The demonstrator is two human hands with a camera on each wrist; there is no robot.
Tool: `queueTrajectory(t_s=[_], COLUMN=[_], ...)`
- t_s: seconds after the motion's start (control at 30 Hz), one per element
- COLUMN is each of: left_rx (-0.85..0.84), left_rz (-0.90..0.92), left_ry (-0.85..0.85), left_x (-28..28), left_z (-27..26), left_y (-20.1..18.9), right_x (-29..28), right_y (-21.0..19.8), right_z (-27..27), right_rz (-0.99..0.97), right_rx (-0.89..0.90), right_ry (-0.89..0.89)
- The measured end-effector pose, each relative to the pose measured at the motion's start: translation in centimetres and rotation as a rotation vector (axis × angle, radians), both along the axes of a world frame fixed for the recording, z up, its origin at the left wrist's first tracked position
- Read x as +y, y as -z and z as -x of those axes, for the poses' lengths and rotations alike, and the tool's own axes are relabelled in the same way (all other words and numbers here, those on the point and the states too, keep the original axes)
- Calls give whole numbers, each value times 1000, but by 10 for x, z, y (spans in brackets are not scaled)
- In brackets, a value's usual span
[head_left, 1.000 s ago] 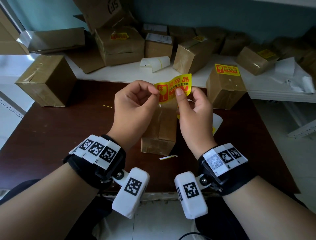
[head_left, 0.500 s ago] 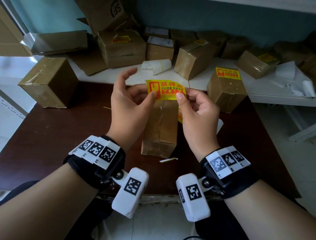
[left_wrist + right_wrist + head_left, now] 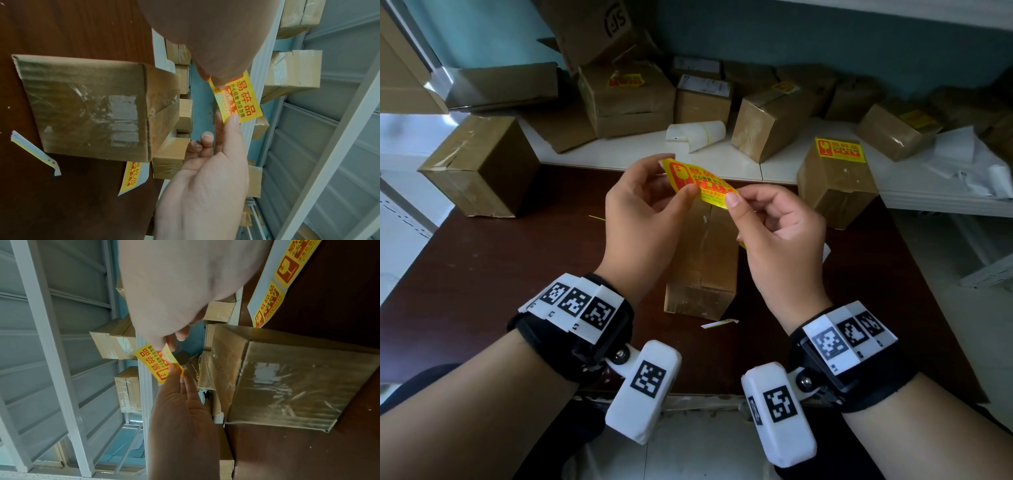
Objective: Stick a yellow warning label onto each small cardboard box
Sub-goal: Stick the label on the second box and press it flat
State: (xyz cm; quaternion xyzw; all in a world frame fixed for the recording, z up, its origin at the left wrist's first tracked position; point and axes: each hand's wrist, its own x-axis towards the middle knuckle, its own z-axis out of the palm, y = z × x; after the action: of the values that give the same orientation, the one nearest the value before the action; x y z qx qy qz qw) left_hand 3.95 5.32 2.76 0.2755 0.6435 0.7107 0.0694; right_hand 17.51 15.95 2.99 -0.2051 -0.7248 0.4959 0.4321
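From the head camera, the left hand point(image 3: 650, 209) and the right hand point(image 3: 774, 233) hold one yellow warning label point(image 3: 695, 181) between them in the air, each pinching an end between thumb and forefinger. Directly under the hands, and not touching the label, stands a small cardboard box point(image 3: 702, 260) on the dark table point(image 3: 500, 274), its taped top bare. Beyond the right hand another box point(image 3: 835, 181) already carries a label, and out past the left hand sits a plain box point(image 3: 482, 164). Beyond the fingertips lies a curled white backing roll point(image 3: 697, 133).

In the left wrist view, the right hand's thumb pins the label's near corner and the left hand's fingers close on the far end; the label hangs printed side visible, clear of the box. Beyond the box, a strip of further labels point(image 3: 132, 175) lies on the table.

The right wrist view shows the same two pinches, with the label bowed and creased between them, and the label strip point(image 3: 273, 283) beside the right hand.

The risks I judge from here: the sticky side may cling to the fingertips or fold onto itself where the label bows, since it is not pulled taut. Lowering one end sooner than the other could set it crooked or trap a wrinkle. The glossy tape on the box top may also hold the adhesive poorly unless it is pressed down firmly.
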Motion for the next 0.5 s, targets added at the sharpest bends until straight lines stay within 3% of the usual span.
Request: queueTrajectory(t_s=[0.5], left_rx=[-114], left_rz=[-12], left_ry=[21], left_x=[1], left_z=[4], left_y=[5], right_x=[12], right_y=[1], right_z=[-11], right_rz=[150], right_rx=[-46], right_ry=[39])
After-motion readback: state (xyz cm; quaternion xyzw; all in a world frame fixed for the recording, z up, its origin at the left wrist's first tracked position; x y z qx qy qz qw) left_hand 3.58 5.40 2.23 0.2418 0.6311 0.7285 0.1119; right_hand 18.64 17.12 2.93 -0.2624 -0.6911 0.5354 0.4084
